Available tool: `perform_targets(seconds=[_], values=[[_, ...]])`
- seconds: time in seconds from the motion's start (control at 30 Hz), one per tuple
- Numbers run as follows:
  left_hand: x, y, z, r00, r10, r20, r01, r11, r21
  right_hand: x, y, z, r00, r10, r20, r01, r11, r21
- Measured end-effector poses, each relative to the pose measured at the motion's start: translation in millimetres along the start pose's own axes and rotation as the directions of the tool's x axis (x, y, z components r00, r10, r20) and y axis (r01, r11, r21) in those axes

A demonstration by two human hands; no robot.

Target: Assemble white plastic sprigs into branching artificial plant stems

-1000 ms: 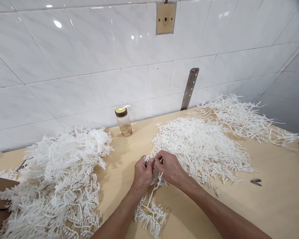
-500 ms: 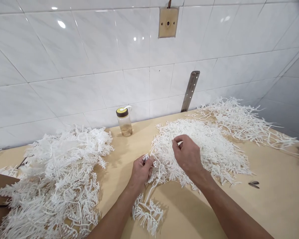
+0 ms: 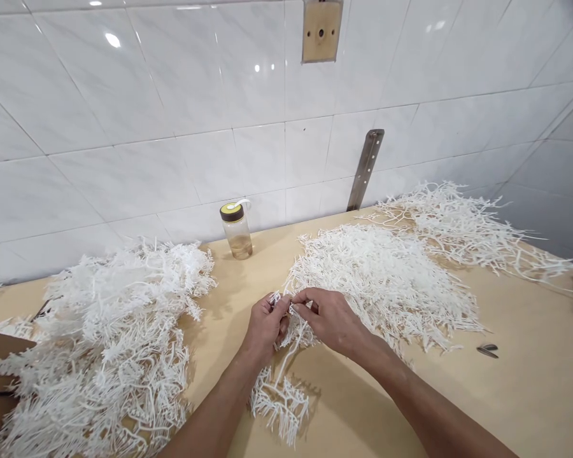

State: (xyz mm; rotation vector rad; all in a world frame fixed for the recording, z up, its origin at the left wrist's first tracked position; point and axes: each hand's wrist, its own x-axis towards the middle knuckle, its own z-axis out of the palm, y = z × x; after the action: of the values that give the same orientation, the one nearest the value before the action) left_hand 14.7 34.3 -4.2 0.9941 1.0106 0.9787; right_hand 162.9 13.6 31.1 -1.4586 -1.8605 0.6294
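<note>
My left hand (image 3: pixel 266 322) pinches the top of a white plastic branch piece (image 3: pixel 281 393) whose stem runs down toward me and ends in a feathery cluster on the wooden table (image 3: pixel 520 394). My right hand (image 3: pixel 332 318) is closed too, its thumb and fingers pinching small white sprigs right beside the left hand's fingertips. Both hands meet at the near left edge of the middle heap of white plastic sprigs (image 3: pixel 386 280).
A large heap of white plastic branches (image 3: pixel 109 337) covers the left of the table, and a thinner heap (image 3: pixel 458 222) lies at the back right. A small bottle with a yellow-brown cap (image 3: pixel 237 230) stands by the tiled wall. Small metal snips (image 3: pixel 487 350) lie right.
Half a second ago my right hand was lifted over the middle heap; it has come back down and left to meet my left hand, which stayed on the branch piece.
</note>
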Motion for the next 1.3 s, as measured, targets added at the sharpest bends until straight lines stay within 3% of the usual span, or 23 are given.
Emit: perform_targets(seconds=[0.17,0.47,0.7,0.93,1.3], values=[[2,-2,-0.5,0.999,0.018,-0.028,-0.017,1.0,0.015,2,3,0,0.997,0.068,0.022,-0.068,0.998,-0.012],[2,-9,2.9,0.989,0.08,-0.128,-0.06,0.986,0.155,-1,7,9,0.999,-0.04,0.008,0.041,0.979,-0.202],[0,-6,3.3,0.99,0.052,-0.129,-0.032,0.987,0.157,0,12,9,1.0,-0.013,-0.011,0.012,0.993,-0.118],[-2,-3,4.8,0.989,0.036,-0.145,-0.02,0.994,0.11,-2,11,12,0.998,-0.049,-0.044,0.041,0.984,-0.173],[-2,-1,4.5,0.989,0.048,-0.142,-0.03,0.991,0.129,1,13,7,0.985,0.158,0.066,-0.164,0.982,0.098]])
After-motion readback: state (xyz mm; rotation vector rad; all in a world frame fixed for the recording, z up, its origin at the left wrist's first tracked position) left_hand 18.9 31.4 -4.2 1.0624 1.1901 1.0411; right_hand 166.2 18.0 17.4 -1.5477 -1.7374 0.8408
